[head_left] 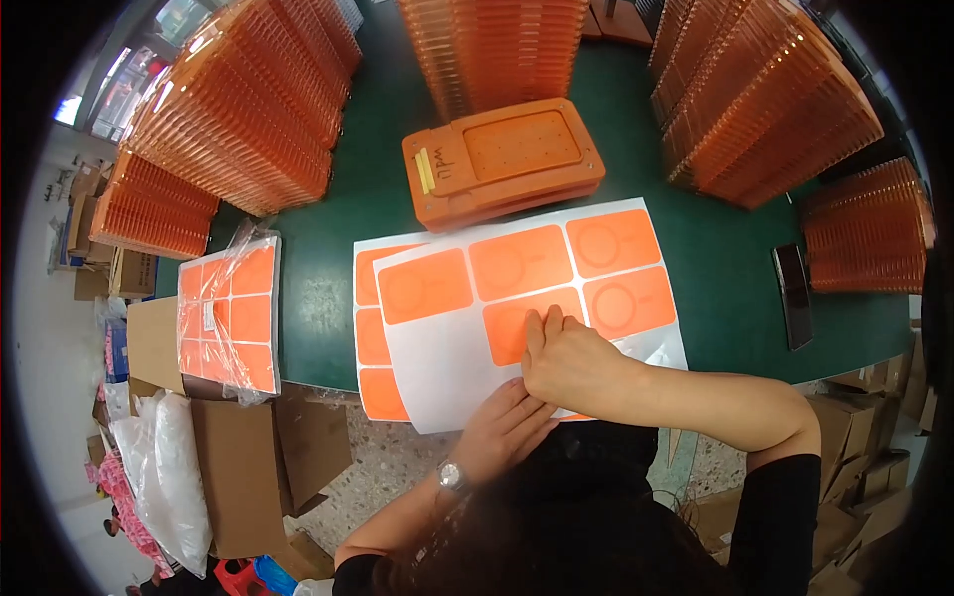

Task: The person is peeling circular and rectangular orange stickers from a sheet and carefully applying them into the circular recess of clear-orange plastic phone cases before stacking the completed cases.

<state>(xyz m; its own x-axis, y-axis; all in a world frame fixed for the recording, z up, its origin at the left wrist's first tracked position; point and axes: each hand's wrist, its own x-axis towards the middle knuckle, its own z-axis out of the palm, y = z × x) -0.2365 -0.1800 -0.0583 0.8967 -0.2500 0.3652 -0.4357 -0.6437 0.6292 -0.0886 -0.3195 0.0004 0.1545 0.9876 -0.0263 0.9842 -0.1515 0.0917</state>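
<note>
A white backing sheet (437, 372) with orange rounded rectangular stickers lies at the table's front edge; its lower left part is bare paper. Faint ring marks show on several stickers. My right hand (571, 363) is closed, with bent fingers at the lower right of the middle orange sticker (505, 333); its fingertips partly cover what they pinch. Below it, my left hand (507, 427), with a watch on the wrist, grips the sheet's lower edge, its fingertips close to the right hand. Another sticker sheet (373, 338) sticks out underneath on the left.
Behind the sheets sits an orange moulded block (507, 164) with a recessed panel. Tall stacks of orange plastic trays (243, 109) stand around the green table (636, 149). A plastic-wrapped sticker pack (229, 318) lies left, a dark phone (792, 296) right. Cardboard boxes (234, 472) stand below.
</note>
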